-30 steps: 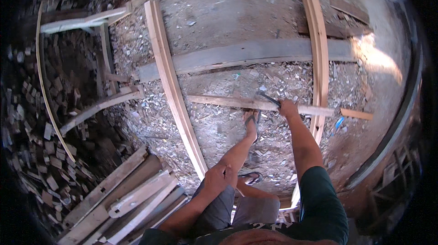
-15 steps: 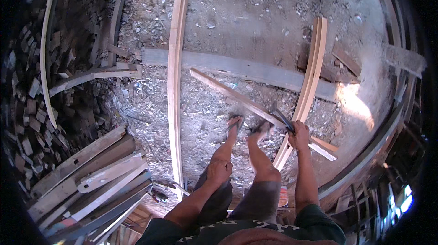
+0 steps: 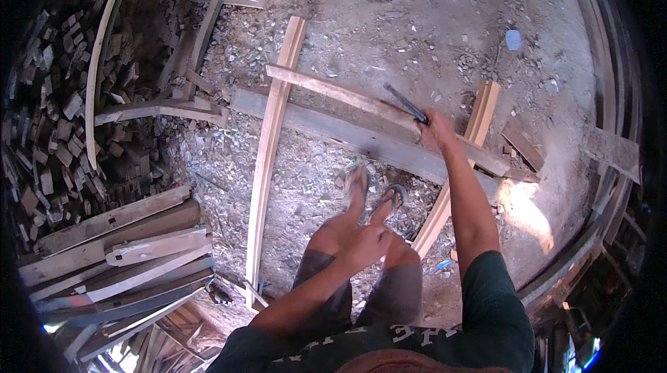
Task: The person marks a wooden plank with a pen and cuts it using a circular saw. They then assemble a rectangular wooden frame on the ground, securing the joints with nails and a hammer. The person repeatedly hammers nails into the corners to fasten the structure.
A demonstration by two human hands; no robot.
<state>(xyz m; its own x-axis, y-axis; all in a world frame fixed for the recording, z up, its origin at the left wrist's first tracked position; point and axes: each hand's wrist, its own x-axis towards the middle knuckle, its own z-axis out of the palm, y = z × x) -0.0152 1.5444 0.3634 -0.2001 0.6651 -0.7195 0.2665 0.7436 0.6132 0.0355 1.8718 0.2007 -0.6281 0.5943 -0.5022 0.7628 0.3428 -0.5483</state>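
Observation:
My right hand (image 3: 438, 130) is closed round a dark, slim bar-like tool (image 3: 404, 102), whose far end points away and to the left. Right by that hand runs a long, narrow wooden plank (image 3: 340, 89); whether the fingers grip it too is hidden. The plank crosses over two pale timber lengths, one on the left (image 3: 269, 140) and one on the right (image 3: 481, 112). My left hand (image 3: 375, 241) is curled into a loose fist in front of my knees, with nothing showing in it.
A broad grey board (image 3: 333, 130) lies across the ground beyond my sandalled feet. Stacked planks (image 3: 149, 248) fill the lower left, below a heap of wood offcuts (image 3: 59, 95) and a curved timber frame (image 3: 201, 46). Long timbers (image 3: 604, 74) line the right side.
My right hand has moved forward with the tool, and the plank has shifted farther out, now crossing the left timber as well. My left hand has swung right, still closed. My feet have stepped.

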